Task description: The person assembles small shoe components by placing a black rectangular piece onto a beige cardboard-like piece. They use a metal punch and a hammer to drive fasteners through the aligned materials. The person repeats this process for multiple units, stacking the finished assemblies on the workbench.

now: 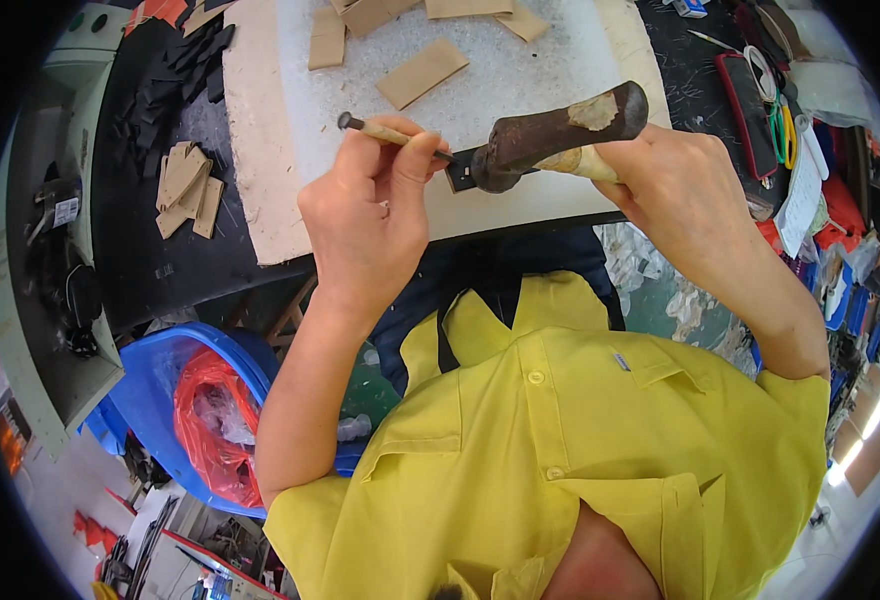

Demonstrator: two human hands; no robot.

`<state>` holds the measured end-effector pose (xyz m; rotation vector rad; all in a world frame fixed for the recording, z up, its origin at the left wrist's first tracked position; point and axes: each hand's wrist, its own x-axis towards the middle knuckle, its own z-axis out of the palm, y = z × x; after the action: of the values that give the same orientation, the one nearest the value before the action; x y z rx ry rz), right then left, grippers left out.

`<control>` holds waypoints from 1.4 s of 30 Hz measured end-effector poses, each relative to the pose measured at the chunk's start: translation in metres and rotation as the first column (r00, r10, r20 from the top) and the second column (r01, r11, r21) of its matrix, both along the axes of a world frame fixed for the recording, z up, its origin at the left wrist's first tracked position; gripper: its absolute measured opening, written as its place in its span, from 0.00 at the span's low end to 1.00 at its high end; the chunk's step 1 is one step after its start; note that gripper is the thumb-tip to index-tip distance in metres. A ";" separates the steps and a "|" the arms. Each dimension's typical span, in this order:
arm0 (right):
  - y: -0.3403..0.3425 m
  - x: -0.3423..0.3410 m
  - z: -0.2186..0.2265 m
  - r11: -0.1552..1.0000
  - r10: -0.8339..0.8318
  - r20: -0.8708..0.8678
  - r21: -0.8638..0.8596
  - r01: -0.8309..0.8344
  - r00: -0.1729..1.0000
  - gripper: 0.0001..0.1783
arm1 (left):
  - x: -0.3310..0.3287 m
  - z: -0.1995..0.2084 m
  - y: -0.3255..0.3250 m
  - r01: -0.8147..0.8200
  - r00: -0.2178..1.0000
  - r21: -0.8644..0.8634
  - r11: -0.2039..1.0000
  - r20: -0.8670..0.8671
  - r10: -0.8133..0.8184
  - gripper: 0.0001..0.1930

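Observation:
My left hand (368, 215) is closed in a pinch on a slim punch (384, 133) with a pale wrapped shaft and a dark metal head. Its thin dark tip points right, to a small black piece with a tan edge (459, 175) near the front of the white board. My right hand (672, 190) grips the pale handle of a hammer (560, 130). The worn brown hammer head hangs over that small piece and hides part of it. Whether the punch tip touches the piece, I cannot tell.
Several tan rectangular pieces (423, 74) lie on the white board (270, 190). Left of it are a tan stack (189, 188) and a heap of black strips (165, 100). A red-edged phone (748, 115) and scissors (788, 135) lie at right. A blue tub (150, 365) stands below left.

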<state>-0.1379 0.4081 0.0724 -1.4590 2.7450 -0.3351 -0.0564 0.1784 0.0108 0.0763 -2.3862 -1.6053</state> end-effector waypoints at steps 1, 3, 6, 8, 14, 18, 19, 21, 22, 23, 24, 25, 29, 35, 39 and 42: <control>0.000 0.000 0.000 1.000 0.002 -0.001 -0.002 -0.002 1.000 0.11 | 0.000 0.000 0.000 0.003 1.000 -0.042 0.999 -0.013 -0.004 0.05; 0.000 0.000 0.000 1.000 0.008 -0.002 -0.007 -0.008 1.000 0.12 | 0.001 0.003 0.002 0.001 0.999 -0.209 0.978 -0.032 -0.008 0.04; 0.001 -0.002 0.001 1.000 0.028 -0.014 -0.014 -0.028 1.000 0.13 | 0.000 0.003 0.003 -0.003 0.994 -0.343 0.939 -0.103 -0.035 0.04; 0.004 -0.009 0.000 0.999 0.027 -0.014 -0.026 -0.027 1.000 0.14 | -0.001 0.003 0.004 -0.014 0.987 -0.408 0.913 -0.151 -0.052 0.05; -0.011 -0.030 0.047 0.901 -0.202 0.070 -0.377 0.214 0.977 0.11 | 0.002 0.002 0.010 -0.118 0.962 -0.503 0.856 -0.270 -0.026 0.07; 0.005 -0.039 0.101 0.408 0.345 0.561 -0.811 0.418 0.752 0.10 | -0.006 0.006 0.014 -0.094 0.957 -0.480 0.872 -0.286 -0.054 0.09; 0.002 -0.039 0.100 0.342 0.492 0.608 -0.794 0.503 0.624 0.08 | -0.008 0.007 0.014 -0.082 0.956 -0.497 0.864 -0.283 -0.072 0.09; -0.005 -0.039 0.060 0.897 -0.028 0.064 -0.439 0.053 0.998 0.06 | -0.004 0.004 0.012 -0.074 0.960 -0.545 0.835 -0.265 -0.088 0.09; -0.008 -0.040 0.051 0.984 -0.079 -0.200 -0.176 0.044 0.977 0.07 | -0.003 0.003 0.013 -0.060 0.964 -0.553 0.831 -0.247 -0.094 0.09; -0.008 -0.045 0.056 0.980 -0.125 -0.059 -0.160 0.114 0.990 0.09 | -0.003 0.003 0.011 -0.057 0.970 -0.568 0.821 -0.225 -0.088 0.09; 0.007 -0.053 0.046 0.960 -0.254 -0.140 -0.159 0.231 0.957 0.10 | -0.001 0.003 0.011 -0.055 0.976 -0.582 0.811 -0.203 -0.080 0.10; 0.029 -0.066 0.027 0.922 -0.379 -0.214 -0.177 0.346 0.900 0.11 | -0.001 0.002 0.012 -0.083 0.968 -0.599 0.797 -0.240 -0.079 0.10; 0.085 -0.068 -0.037 0.773 -0.634 -0.235 -0.164 0.613 0.737 0.11 | -0.001 0.003 0.013 -0.090 0.957 -0.625 0.776 -0.270 -0.107 0.10; 0.047 -0.037 -0.057 0.856 -0.442 -0.255 -0.407 0.319 0.860 0.15 | 0.003 0.010 0.014 -0.076 0.975 -0.587 0.806 -0.211 -0.062 0.07; -0.033 0.001 -0.048 0.857 -0.096 0.114 -0.495 0.141 0.989 0.13 | 0.001 0.013 0.008 -0.054 0.997 -0.235 0.970 -0.062 0.041 0.07; -0.034 0.001 -0.051 0.883 -0.045 -0.014 -0.467 0.033 0.999 0.13 | 0.003 0.015 -0.011 -0.098 0.991 0.420 0.902 0.122 0.051 0.10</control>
<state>-0.1370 0.3741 0.0217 -1.4905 2.8430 -1.0533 -0.0530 0.1674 0.0258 0.3420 -2.0297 -2.1031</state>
